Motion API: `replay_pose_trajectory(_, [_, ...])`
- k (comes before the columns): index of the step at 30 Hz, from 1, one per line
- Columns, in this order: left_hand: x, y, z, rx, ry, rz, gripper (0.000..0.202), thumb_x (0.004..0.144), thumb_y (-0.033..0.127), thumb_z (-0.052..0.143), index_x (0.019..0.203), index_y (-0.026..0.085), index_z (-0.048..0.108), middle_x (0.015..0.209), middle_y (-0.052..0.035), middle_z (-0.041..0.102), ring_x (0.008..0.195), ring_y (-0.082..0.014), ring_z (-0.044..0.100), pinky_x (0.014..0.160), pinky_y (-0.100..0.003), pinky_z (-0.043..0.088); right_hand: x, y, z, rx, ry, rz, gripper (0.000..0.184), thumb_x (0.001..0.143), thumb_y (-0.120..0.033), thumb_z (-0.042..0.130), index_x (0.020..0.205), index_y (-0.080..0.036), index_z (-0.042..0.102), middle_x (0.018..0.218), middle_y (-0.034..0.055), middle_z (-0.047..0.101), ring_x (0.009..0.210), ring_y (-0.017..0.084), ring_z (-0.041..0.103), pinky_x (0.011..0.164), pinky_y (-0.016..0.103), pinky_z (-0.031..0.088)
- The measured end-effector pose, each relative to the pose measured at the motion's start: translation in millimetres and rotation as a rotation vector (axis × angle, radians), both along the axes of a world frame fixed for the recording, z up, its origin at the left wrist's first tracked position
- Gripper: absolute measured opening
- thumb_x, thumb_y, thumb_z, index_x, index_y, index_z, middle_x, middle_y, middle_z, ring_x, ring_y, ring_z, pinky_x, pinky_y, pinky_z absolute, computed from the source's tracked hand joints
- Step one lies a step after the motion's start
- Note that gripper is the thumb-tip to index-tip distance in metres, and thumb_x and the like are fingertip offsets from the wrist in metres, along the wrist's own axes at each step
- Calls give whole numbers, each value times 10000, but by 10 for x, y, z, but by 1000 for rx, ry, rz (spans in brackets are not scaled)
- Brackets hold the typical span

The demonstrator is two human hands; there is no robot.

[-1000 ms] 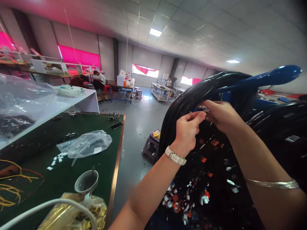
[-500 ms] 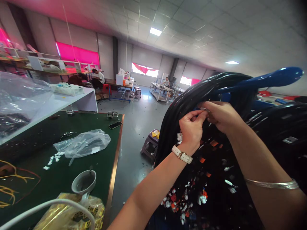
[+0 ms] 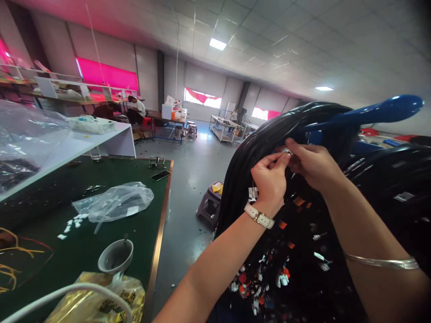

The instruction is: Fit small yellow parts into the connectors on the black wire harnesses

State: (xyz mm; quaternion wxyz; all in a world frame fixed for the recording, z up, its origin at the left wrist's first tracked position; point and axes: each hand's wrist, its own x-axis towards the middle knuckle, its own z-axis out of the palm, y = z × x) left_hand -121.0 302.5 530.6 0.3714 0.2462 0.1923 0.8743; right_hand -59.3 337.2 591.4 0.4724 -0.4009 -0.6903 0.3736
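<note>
My left hand is closed in a pinch, its thumb and forefinger at a small white connector. Against it, my right hand pinches at the same piece, and both hands' fingertips meet there. The fingers partly hide the connector and any wire in it. Around the hands hangs a thick bundle of black cables, draped over a blue hooked arm. Below, many white, red and orange cable ends dangle. A white tag shows beside my left wrist.
On the left, a green-topped table carries a clear plastic bag, small white connectors, a grey bowl, a phone and a yellow-printed bag. A stool stands between table and cables. People sit farther back.
My right thumb has lifted and shifted slightly over the connector, showing more of it. My left hand keeps its pinch. The whole view has shifted a little.
</note>
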Motion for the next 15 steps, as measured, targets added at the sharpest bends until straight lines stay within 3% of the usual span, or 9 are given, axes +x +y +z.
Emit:
replay_pose_trajectory(8, [35, -57, 46, -7, -139, -77, 64, 738, 123, 706, 691, 165, 718, 677, 18, 659, 668, -88, 577, 733, -237, 462, 3, -5, -29, 67, 19, -8, 298, 702, -458, 762, 724, -162, 732, 591, -1, 624, 517, 73, 549, 480, 162, 456])
replay_pose_trajectory(15, [36, -100, 35, -58, -199, -210, 64, 761, 146, 699, 700, 162, 708, 676, 14, 637, 682, -84, 580, 669, -226, 442, -6, -42, -50, 102, 22, -37, 273, 707, -434, 760, 667, -168, 713, 548, -17, 593, 482, 72, 521, 466, 174, 454])
